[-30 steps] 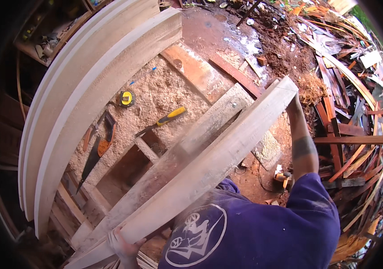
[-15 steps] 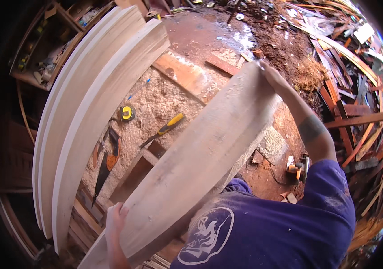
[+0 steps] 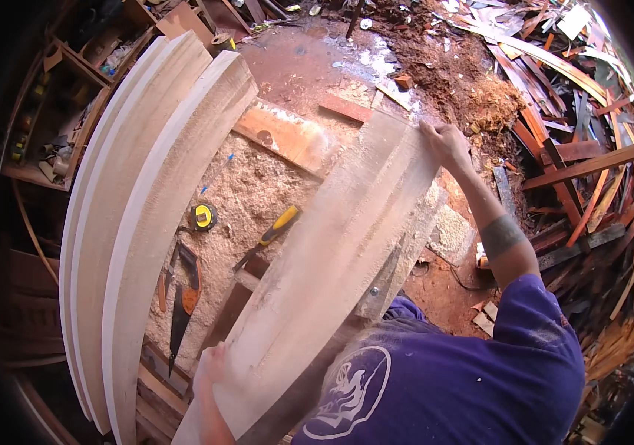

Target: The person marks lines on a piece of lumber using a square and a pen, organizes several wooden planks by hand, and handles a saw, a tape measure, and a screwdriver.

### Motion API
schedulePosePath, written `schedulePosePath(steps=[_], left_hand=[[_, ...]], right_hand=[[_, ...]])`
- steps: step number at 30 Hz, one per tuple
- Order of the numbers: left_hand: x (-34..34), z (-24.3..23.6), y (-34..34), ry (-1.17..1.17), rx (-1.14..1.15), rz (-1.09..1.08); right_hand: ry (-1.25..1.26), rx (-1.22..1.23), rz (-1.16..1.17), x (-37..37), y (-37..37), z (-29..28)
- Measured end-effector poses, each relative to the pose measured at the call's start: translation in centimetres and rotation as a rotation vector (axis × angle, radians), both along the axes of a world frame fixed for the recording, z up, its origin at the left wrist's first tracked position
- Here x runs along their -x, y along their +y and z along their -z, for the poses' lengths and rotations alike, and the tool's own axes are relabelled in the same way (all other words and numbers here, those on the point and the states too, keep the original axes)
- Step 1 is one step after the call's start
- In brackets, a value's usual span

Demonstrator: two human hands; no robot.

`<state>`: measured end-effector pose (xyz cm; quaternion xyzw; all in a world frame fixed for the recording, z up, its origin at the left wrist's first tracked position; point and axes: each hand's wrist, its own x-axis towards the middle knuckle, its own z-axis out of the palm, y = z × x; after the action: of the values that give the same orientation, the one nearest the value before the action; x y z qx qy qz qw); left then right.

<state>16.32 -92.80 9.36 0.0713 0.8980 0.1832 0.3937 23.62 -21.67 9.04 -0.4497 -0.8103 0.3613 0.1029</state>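
A long, pale wooden board (image 3: 324, 252) lies slantwise in front of me, its surface dusty and marked by a lengthwise ridge. My right hand (image 3: 447, 145) is closed on the corner of its far end. At the near end, my left hand (image 3: 213, 366) grips the board's left edge; its fingers are slightly blurred. Left of the board, a yellow-and-black handled tool (image 3: 280, 225), possibly a chisel, rests on the sawdust. A yellow tape measure (image 3: 203, 216) and a handsaw (image 3: 180, 315) with an orange-brown handle lie farther left.
Several curved, pale boards (image 3: 176, 163) stand on edge along the left. A wooden shelf box (image 3: 35, 176) holds small items at the back left. Scrap wood (image 3: 576, 152) is heaped on the right. A flat plank (image 3: 280, 135) lies on the sawdust beyond the tools.
The held board has tilted, bringing its lengthwise ridge into fuller view, and both hands have moved with it. The whole view has shifted a little. The orange power tool is now mostly hidden.
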Motion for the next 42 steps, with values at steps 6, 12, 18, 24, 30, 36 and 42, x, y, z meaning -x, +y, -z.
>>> schedulePosePath(steps=[6, 12, 18, 24, 30, 36, 42], left_hand=[[-0.9, -0.6, -1.1, 0.034, -0.073, 0.053], [-3.7, -1.4, 0.9, 0.108, -0.095, 0.020], [-2.7, -0.1, -0.4, 0.062, -0.050, 0.008], [-3.2, -0.6, 0.0, 0.096, -0.044, -0.005], [-3.1, 0.0, -0.2, 0.110, -0.003, -0.030], [-3.5, -0.4, -0.1, 0.136, 0.000, 0.011], [-3.3, 0.8, 0.7, 0.180, -0.044, 0.006]], right_hand=[[0.182, 0.029, 0.064, -1.9, 0.1, 1.7], [0.146, -0.024, 0.129, -4.1, -1.2, 0.6], [0.166, -0.259, 0.028, -2.4, -1.1, 1.2], [0.188, -0.207, 0.116, -3.4, -1.8, 1.8], [0.176, -0.237, 0.062, -5.3, -1.7, 1.9], [0.667, -0.038, -0.154, -15.1, -12.3, -5.4], [0.635, 0.485, -1.222, -25.1, -36.2, -19.0]])
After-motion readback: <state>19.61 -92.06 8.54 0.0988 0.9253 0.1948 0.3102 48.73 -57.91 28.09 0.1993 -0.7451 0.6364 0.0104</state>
